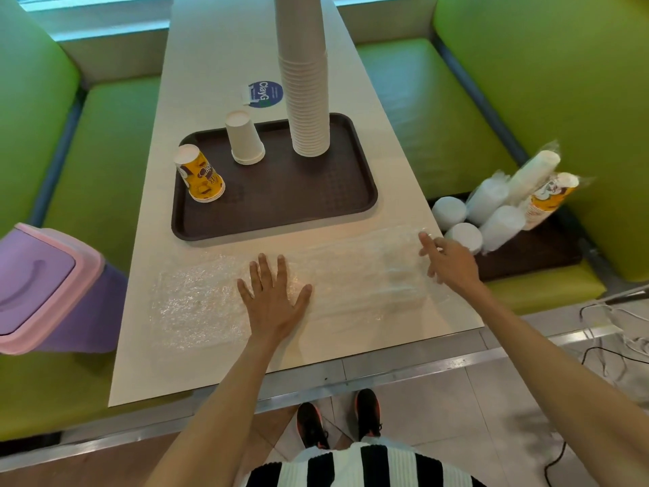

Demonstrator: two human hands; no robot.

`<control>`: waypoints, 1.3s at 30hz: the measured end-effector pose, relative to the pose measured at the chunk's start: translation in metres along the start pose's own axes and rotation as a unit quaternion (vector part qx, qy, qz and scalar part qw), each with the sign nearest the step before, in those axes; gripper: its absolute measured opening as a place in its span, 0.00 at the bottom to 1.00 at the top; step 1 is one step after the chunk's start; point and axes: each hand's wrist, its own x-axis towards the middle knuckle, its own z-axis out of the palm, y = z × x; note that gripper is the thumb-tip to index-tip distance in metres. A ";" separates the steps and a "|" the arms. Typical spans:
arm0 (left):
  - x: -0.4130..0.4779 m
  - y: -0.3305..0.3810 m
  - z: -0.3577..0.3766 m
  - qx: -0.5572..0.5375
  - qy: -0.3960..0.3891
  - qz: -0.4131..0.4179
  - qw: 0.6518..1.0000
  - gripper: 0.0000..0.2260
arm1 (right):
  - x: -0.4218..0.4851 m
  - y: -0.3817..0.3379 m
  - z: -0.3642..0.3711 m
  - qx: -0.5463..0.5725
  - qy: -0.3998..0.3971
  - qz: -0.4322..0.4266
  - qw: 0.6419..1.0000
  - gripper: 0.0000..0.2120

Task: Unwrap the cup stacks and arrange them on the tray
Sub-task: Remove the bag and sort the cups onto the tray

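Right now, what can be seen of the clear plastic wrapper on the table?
The clear plastic wrapper is an empty see-through film, crinkled and whitish at its left end, clearer toward the right. It lies flattened across the near part of the white table, just in front of the brown tray. The left hand presses flat on its middle, fingers spread. The right hand is at its right end; whether it pinches the film is unclear.
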 end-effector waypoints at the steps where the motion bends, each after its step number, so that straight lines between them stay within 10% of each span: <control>1: 0.000 0.000 -0.001 0.001 -0.005 0.002 1.000 0.42 | 0.003 -0.005 -0.001 0.022 0.000 0.016 1.000 0.26; 6: 0.001 0.006 -0.005 0.015 0.022 0.015 1.000 0.40 | 0.018 -0.040 0.016 -0.011 0.214 -0.096 0.972 0.18; 11: 0.004 0.031 -0.008 -0.101 0.068 0.054 0.991 0.33 | -0.013 -0.073 0.100 -0.105 0.098 -0.349 0.926 0.22; 18: 0.005 0.040 0.006 -0.088 0.045 0.054 0.994 0.30 | -0.033 -0.056 0.148 -0.226 -0.108 -0.323 0.913 0.33; 39: 0.007 0.039 0.008 0.012 0.005 0.026 1.000 0.38 | 0.020 0.011 0.063 -0.290 -0.041 -0.157 0.943 0.46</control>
